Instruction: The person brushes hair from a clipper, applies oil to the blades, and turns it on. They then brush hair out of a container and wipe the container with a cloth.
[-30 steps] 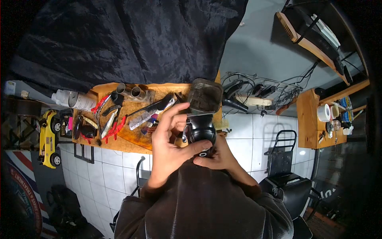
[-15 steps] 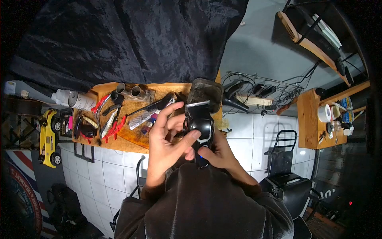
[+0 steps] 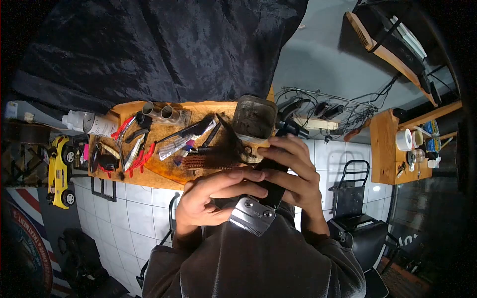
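Note:
A black hair clipper (image 3: 273,194) is between my hands, close to my chest. Its silver metal blade (image 3: 253,215) points down toward my dark shirt. My right hand (image 3: 297,174) wraps the clipper body from the right, fingers bent over it. From the left, my left hand (image 3: 213,195) grips it near the blade, with fingers across the body and the thumb beside the blade. Just beyond the hands on the wooden table lie a brown-bristled brush (image 3: 209,160) and an open dark tray (image 3: 255,118).
The wooden table (image 3: 166,178) carries combs (image 3: 175,145), red-handled tools (image 3: 144,160), metal cylinders (image 3: 169,113) and a white bottle (image 3: 102,124). A dark cape (image 3: 164,54) hangs behind it. Hair dryers (image 3: 292,126) and cables hang right. A black chair (image 3: 358,233) stands at right.
The clipper has turned over: its blade pointed away from me and now points toward my chest. My right hand moved up along the body, and the brush on the table came into view.

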